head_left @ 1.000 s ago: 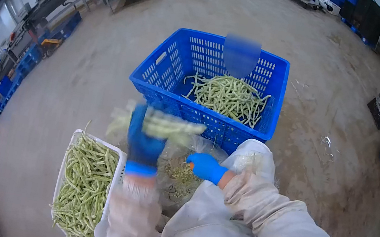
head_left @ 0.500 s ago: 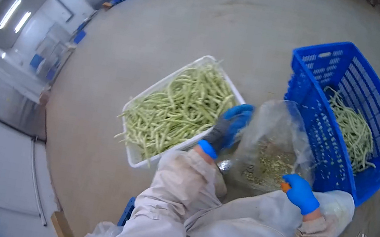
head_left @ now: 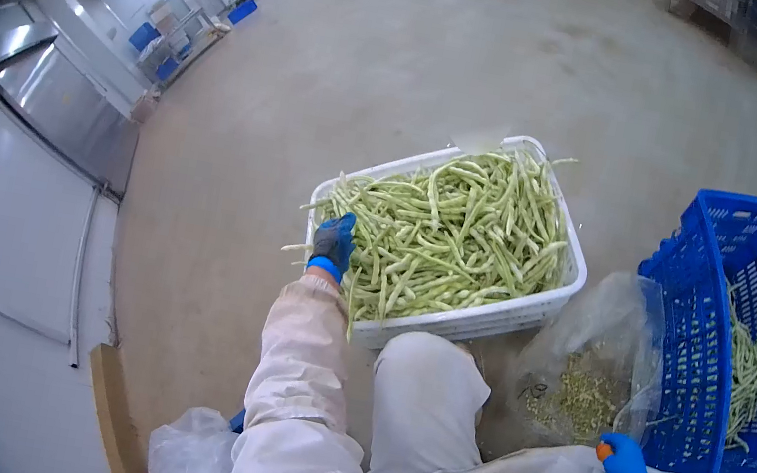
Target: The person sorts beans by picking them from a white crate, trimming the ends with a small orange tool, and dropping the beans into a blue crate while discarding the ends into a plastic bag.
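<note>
My left hand [head_left: 334,241], in a blue and dark grey glove, is at the left end of a white crate [head_left: 578,272] heaped with long green beans [head_left: 456,225]. Its fingers curl in among the beans there, closed on some of them. In a blue glove, my right hand [head_left: 629,468] is closed around a small tool with an orange handle [head_left: 604,451]; the rest of the tool cannot be made out. Beside that hand stands a clear plastic bag [head_left: 623,315] with small green trimmings [head_left: 581,399] in it.
At the right, a tall blue perforated crate [head_left: 695,363] holds more long beans [head_left: 744,377]. Crumpled clear plastic [head_left: 194,452] lies at lower left, near a wooden edge [head_left: 114,418]. A white wall panel [head_left: 3,241] runs along the left side.
My left hand has moved from beside the plastic bag to the left end of the bean crate. The right hand still holds the orange-handled tool. The view has shifted.
</note>
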The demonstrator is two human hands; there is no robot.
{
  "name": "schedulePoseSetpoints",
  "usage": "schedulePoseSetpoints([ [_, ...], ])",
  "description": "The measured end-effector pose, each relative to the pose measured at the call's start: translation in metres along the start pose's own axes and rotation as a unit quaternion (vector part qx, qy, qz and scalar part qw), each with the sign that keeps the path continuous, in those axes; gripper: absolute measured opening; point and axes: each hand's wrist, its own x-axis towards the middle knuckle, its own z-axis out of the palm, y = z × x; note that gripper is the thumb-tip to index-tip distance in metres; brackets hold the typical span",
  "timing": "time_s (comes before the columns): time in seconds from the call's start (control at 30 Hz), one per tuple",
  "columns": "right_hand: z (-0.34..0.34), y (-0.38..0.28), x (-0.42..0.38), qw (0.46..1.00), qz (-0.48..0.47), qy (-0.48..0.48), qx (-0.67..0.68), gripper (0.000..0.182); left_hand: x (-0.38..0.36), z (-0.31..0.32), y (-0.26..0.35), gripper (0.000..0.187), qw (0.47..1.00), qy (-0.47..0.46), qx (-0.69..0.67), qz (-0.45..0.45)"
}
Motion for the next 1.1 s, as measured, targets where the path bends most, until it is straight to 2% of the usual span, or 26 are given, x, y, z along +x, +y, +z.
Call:
schedulePoseSetpoints([
  [0.07, 0.005, 0.011, 0.003, 1.0, 0.0, -0.007, -0.006, 0.022, 0.043, 0.033, -0.032, 0.055, 0.962, 0.001, -0.208, -0.178],
  [0.1, 0.006, 0.015, 0.005, 1.0, 0.004, -0.016, -0.008, 0.022, 0.044, 0.043, -0.022, 0.066, 0.959, 0.07, -0.245, -0.125],
  [0.17, 0.004, 0.011, 0.007, 0.999, 0.02, -0.024, -0.003, 0.023, 0.06, 0.05, -0.004, 0.086, 0.976, 0.085, -0.027, -0.197],
  [0.23, 0.005, 0.012, 0.007, 0.999, 0.041, -0.029, 0.004, 0.025, 0.067, 0.062, 0.017, 0.113, 0.928, 0.076, 0.091, -0.354],
  [0.3, 0.006, 0.016, 0.008, 0.997, 0.063, -0.043, 0.001, 0.024, 0.058, 0.064, 0.044, 0.099, 0.915, 0.089, 0.172, -0.353],
  [0.33, 0.004, 0.01, 0.01, 0.997, 0.065, -0.04, -0.004, 0.024, 0.056, 0.063, 0.05, 0.099, 0.916, 0.087, 0.167, -0.353],
  [0.4, 0.001, 0.0, 0.011, 0.995, 0.082, -0.061, 0.007, 0.024, 0.057, 0.059, 0.054, 0.082, 0.913, 0.074, 0.16, -0.369],
  [0.43, 0.001, 0.003, 0.012, 0.995, 0.083, -0.063, 0.005, 0.024, 0.059, 0.063, 0.052, 0.082, 0.912, 0.073, 0.16, -0.371],
  [0.5, 0.005, 0.009, 0.015, 0.993, 0.093, -0.074, 0.016, 0.024, 0.062, 0.065, 0.048, 0.071, 0.898, 0.116, 0.173, -0.388],
  [0.57, 0.005, 0.0, 0.017, 0.993, 0.094, -0.069, 0.015, 0.025, 0.054, 0.063, 0.05, 0.075, 0.908, 0.124, 0.163, -0.365],
  [0.63, 0.003, 0.0, 0.015, 0.993, 0.099, -0.063, 0.016, 0.025, 0.049, 0.053, 0.049, 0.083, 0.931, 0.069, 0.097, -0.346],
  [0.7, 0.006, 0.007, 0.016, 0.995, 0.081, -0.055, 0.031, 0.025, 0.052, 0.067, 0.021, 0.087, 0.937, 0.09, 0.092, -0.324],
  [0.73, 0.006, 0.005, 0.014, 0.995, 0.081, -0.055, 0.034, 0.025, 0.048, 0.074, 0.007, 0.086, 0.948, 0.139, 0.056, -0.282],
  [0.8, 0.003, -0.001, 0.014, 0.996, 0.066, -0.045, 0.026, 0.023, 0.036, 0.072, 0.004, 0.079, 0.953, 0.208, -0.052, -0.214],
  [0.87, 0.0, -0.006, 0.012, 0.997, 0.059, -0.039, 0.037, 0.024, 0.022, 0.063, 0.009, 0.078, 0.954, 0.214, -0.097, -0.188],
  [0.9, -0.001, -0.007, 0.011, 0.997, 0.054, -0.032, 0.048, 0.024, 0.016, 0.058, 0.011, 0.077, 0.952, 0.217, -0.143, -0.161],
  [0.93, 0.0, -0.003, 0.01, 0.997, 0.05, -0.032, 0.048, 0.024, 0.02, 0.066, -0.009, 0.072, 0.944, 0.26, -0.18, -0.092],
  [0.97, 0.001, 0.003, 0.01, 0.998, 0.036, -0.029, 0.034, 0.024, 0.017, 0.06, -0.008, 0.072, 0.944, 0.263, -0.179, -0.091],
  [1.03, 0.001, 0.005, 0.006, 0.999, 0.019, -0.026, 0.023, 0.024, 0.015, 0.047, -0.003, 0.07, 0.892, 0.277, -0.357, -0.005],
  [1.07, -0.003, 0.0, 0.004, 0.999, 0.027, -0.025, 0.025, 0.024, 0.0, 0.023, 0.034, 0.065, 0.876, 0.255, -0.407, -0.034],
  [1.1, -0.005, -0.004, 0.002, 0.999, 0.036, -0.025, 0.028, 0.023, 0.0, 0.012, 0.041, 0.065, 0.877, 0.257, -0.405, -0.031],
])
